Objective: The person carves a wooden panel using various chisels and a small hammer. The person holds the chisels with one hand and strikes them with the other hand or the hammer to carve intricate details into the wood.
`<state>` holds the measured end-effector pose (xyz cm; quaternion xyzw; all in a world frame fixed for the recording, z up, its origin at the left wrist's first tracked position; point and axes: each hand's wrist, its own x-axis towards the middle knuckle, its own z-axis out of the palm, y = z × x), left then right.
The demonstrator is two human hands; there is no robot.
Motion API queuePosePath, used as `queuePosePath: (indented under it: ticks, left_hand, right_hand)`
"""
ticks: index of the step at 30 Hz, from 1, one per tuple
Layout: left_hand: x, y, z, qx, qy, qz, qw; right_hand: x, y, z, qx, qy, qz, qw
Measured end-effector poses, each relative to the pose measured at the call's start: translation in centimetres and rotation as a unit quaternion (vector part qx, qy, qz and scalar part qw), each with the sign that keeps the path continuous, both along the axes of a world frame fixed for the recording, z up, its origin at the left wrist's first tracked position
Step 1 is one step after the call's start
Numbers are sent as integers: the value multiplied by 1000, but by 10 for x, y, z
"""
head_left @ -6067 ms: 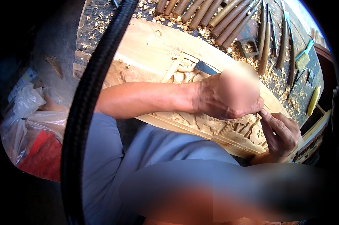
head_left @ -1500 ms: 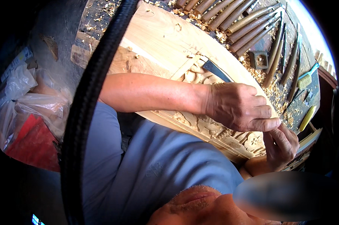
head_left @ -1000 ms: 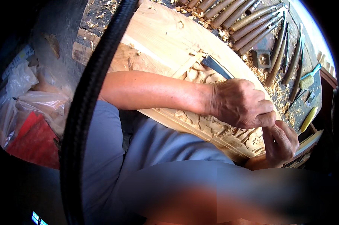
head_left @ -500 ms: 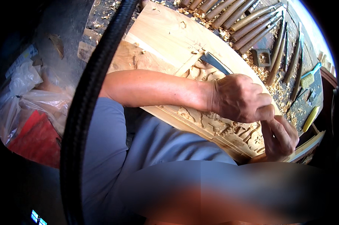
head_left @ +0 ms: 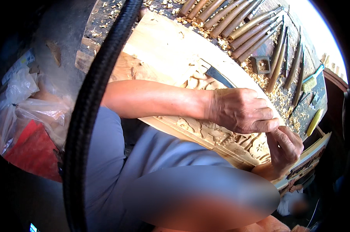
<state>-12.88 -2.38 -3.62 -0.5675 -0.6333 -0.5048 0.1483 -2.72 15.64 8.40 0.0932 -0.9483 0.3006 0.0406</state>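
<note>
A pale wooden board [head_left: 163, 40] lies before me, carved with a relief of leaves and flowers [head_left: 206, 133]. My left hand [head_left: 242, 110] is closed over the carving, its forearm crossing from the left. From this fist a dark flat chisel blade [head_left: 219, 77] sticks out toward the far side, low over the carved edge; its handle is hidden. My right hand [head_left: 285, 149] is closed at the board's right end, its fingertips meeting the thumb side of my left hand. What the right fingers hold, if anything, is hidden.
Beyond the board lie several wooden-handled carving tools [head_left: 237, 23], a small square block [head_left: 261, 64], a brush [head_left: 310, 83] and a yellow piece [head_left: 315, 121] among wood shavings. Plastic bags [head_left: 18, 91] and red cloth [head_left: 32, 150] are at left. Another person [head_left: 287, 203] shows at lower right.
The view has shifted, so the bench appears farther left. Both hands sit slightly lower in the picture, with the blade still out from my left fist. Another person has come into sight at lower right.
</note>
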Motion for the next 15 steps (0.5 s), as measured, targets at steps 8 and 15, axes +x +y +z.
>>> queuePosePath:
  ticks: [8, 15]
  left_hand:
    - [0, 7, -4, 15, -1, -25, 1000]
    - [1, 6, -3, -12, -16, -2, 1000]
  right_hand:
    - [3, 9, 5, -8, -30, -19, 999]
    - [-8, 6, 1, -21, -3, -19, 1000]
